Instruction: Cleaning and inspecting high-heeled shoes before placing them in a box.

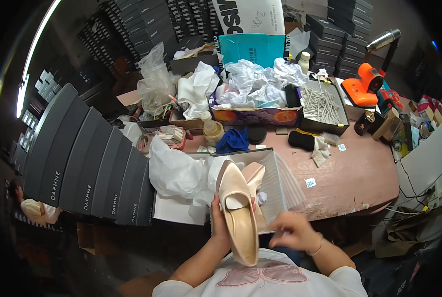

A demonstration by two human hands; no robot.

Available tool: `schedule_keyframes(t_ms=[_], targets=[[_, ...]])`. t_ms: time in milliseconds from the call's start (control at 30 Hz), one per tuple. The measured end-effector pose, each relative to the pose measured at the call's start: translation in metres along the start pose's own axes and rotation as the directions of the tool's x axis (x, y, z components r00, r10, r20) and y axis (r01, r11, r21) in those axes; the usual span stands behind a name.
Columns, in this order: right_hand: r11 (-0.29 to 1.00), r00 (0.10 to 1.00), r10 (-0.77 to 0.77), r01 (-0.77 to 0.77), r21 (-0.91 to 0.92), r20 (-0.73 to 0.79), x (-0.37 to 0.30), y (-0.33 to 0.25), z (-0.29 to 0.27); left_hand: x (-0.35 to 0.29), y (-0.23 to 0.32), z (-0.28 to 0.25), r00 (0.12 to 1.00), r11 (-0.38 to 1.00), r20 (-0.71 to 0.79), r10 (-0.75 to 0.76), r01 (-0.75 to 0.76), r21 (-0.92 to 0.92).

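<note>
By the box [174, 210], your left hand [220, 218] clamps the shoe [239, 218], seemingly mid-handling, needing steadiness next; right hand [295, 233] blurred, its fingers: can't tell.

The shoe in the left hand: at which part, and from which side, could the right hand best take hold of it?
Probably at the heel end of the shoe, from the right. The left hand holds it near the middle, while this rounded end sticks out uncovered, and the right hand hovers close by at its right.

Smooth, satiny shoe [240, 220] and crinkled paper [175, 169]
</note>
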State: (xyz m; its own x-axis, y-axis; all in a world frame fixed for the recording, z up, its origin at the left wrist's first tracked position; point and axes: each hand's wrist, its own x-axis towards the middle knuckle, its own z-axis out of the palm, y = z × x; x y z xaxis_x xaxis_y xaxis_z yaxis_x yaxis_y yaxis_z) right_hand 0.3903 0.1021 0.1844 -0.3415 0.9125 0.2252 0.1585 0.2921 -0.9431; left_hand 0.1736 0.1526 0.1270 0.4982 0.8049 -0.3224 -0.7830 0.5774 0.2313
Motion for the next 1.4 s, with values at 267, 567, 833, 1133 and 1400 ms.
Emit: schedule_keyframes(t_ms=[267,567,833,1133,1400], targets=[[0.777,0.832,0.094,-0.405,-0.482,-0.547,0.095,0.237,-0.117,0.012,0.003,0.011,0.966,0.992,-0.253,-0.045,0.014,-0.125],[0.713,0.915,0.309,-0.044,-0.7,0.258,0.092,0.121,-0.009,-0.002,0.032,-0.011,0.958,0.757,0.051,-0.283,0.256,-0.601],[0.947,0.942,-0.302,0.315,-0.069,0.149,0.078,0.013,0.063,-0.064,0.038,-0.002,0.908,0.946,-0.31,0.283,-0.211,0.246],[0.833,0.873,-0.126,0.35,-0.427,0.471,0.073,-0.002,0.123,-0.082,0.002,-0.009,0.803,0.908,-0.441,0.402,-0.286,0.307],[0.593,0.979,0.177,-0.186,-0.784,-0.098,0.155,0.141,0.02,-0.068,0.04,-0.027,0.935,0.965,-0.256,0.244,-0.261,-0.034]])
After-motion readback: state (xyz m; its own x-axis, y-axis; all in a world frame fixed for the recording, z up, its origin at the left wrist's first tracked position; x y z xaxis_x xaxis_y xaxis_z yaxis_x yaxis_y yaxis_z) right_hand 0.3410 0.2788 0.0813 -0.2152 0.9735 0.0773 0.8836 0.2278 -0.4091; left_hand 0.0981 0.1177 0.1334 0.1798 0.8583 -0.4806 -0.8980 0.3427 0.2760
